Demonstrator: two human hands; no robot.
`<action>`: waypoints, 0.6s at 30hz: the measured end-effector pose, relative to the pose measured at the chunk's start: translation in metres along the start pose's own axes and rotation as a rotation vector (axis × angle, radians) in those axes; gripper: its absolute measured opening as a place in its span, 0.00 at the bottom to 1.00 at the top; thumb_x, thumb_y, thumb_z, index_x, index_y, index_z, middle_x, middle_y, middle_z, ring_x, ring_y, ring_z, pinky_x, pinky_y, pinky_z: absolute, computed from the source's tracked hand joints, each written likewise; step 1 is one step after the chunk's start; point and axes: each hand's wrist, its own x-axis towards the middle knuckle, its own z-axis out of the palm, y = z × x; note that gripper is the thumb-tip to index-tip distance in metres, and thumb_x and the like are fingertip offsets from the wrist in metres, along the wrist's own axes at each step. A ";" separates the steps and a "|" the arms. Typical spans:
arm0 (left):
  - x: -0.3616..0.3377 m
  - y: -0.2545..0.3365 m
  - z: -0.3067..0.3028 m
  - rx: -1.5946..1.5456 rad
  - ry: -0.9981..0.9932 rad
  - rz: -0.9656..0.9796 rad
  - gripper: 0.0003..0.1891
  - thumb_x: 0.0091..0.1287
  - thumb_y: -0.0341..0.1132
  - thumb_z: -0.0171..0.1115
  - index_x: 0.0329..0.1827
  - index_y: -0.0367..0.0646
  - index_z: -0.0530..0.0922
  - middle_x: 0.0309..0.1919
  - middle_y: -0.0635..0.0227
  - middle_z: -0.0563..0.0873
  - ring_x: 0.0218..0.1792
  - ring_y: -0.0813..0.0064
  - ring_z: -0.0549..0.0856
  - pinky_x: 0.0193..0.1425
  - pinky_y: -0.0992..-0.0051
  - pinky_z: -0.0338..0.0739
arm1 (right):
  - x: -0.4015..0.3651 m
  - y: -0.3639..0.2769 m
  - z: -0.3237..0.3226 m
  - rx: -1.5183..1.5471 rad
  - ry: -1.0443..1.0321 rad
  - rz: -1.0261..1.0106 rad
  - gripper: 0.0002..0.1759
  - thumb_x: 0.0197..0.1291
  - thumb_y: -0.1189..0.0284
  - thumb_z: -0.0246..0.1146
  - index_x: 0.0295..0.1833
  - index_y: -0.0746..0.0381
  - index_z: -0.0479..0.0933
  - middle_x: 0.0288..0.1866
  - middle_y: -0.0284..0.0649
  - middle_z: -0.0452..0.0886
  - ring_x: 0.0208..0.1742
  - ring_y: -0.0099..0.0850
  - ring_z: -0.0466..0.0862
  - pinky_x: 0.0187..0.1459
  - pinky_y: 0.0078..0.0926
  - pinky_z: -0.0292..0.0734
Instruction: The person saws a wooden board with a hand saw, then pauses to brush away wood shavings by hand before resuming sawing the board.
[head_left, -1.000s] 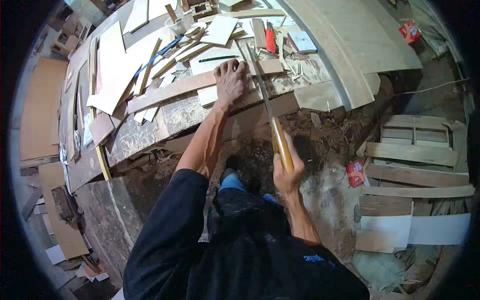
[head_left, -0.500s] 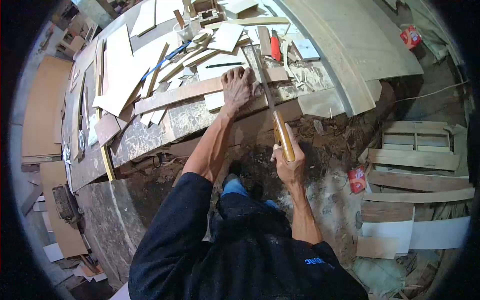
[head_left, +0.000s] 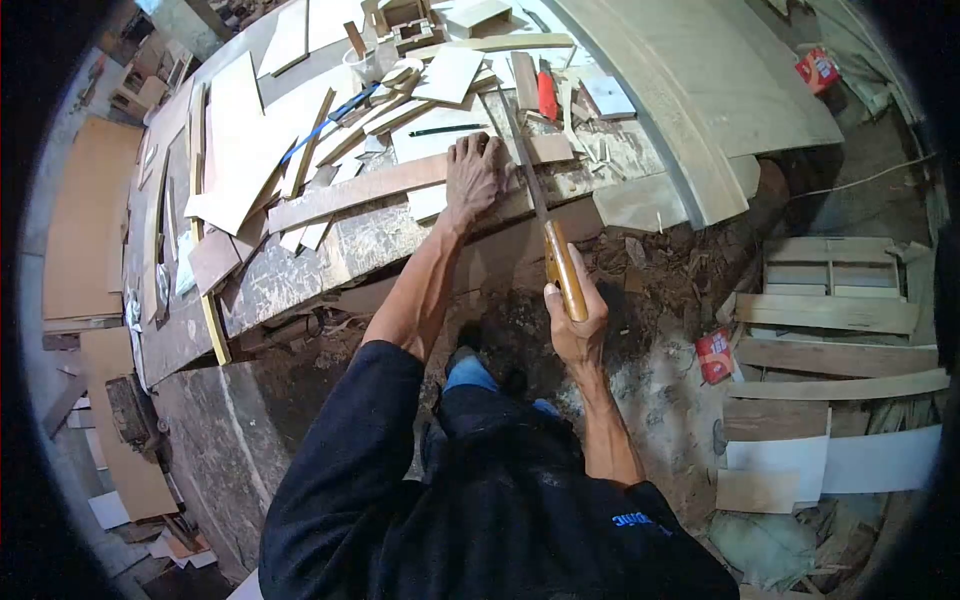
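My right hand (head_left: 580, 325) is closed round the wooden handle of a handsaw (head_left: 535, 185). The narrow blade points away from me and lies across a long wooden strip (head_left: 360, 190) near its right end. Just left of the blade, my left hand (head_left: 474, 180) bears down on this strip with its fingers curled over the far edge, holding it against the worktable (head_left: 350, 250). Beyond the left hand a black pen (head_left: 447, 130) rests on a pale board. A red-handled cutter (head_left: 547, 95) lies to the right of the blade's far end.
Wood offcuts and white panels (head_left: 235, 140) cover much of the worktable. A blue hacksaw-like tool (head_left: 330, 122) and a white cup (head_left: 362, 66) lie among them. At the right run long curved boards (head_left: 650, 90). Stacked planks (head_left: 825, 312) and a red packet (head_left: 714, 356) are on the floor.
Both hands, the saw and the strip keep nearly the same places. The whole view has shifted very slightly; any stroke of the saw is too small to make out.
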 end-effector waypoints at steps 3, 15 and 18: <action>0.000 0.002 -0.005 -0.001 -0.004 -0.005 0.24 0.66 0.48 0.59 0.62 0.47 0.72 0.56 0.61 0.74 0.57 0.58 0.72 0.62 0.58 0.65 | 0.000 -0.007 0.000 0.029 -0.026 0.113 0.30 0.61 0.80 0.59 0.71 0.66 0.66 0.63 0.56 0.76 0.62 0.45 0.80 0.56 0.34 0.78; 0.000 0.002 0.000 0.062 -0.012 -0.041 0.27 0.61 0.46 0.62 0.64 0.52 0.71 0.59 0.65 0.74 0.60 0.56 0.71 0.65 0.52 0.64 | -0.034 -0.040 -0.032 0.045 -0.053 0.216 0.30 0.60 0.81 0.58 0.70 0.68 0.67 0.66 0.53 0.74 0.65 0.41 0.77 0.64 0.33 0.72; 0.000 0.000 0.003 0.020 0.004 -0.043 0.27 0.58 0.41 0.63 0.63 0.53 0.72 0.60 0.68 0.74 0.61 0.57 0.70 0.65 0.53 0.64 | -0.047 -0.047 -0.040 -0.006 -0.070 0.224 0.31 0.60 0.81 0.58 0.71 0.67 0.66 0.67 0.54 0.74 0.65 0.42 0.77 0.63 0.33 0.73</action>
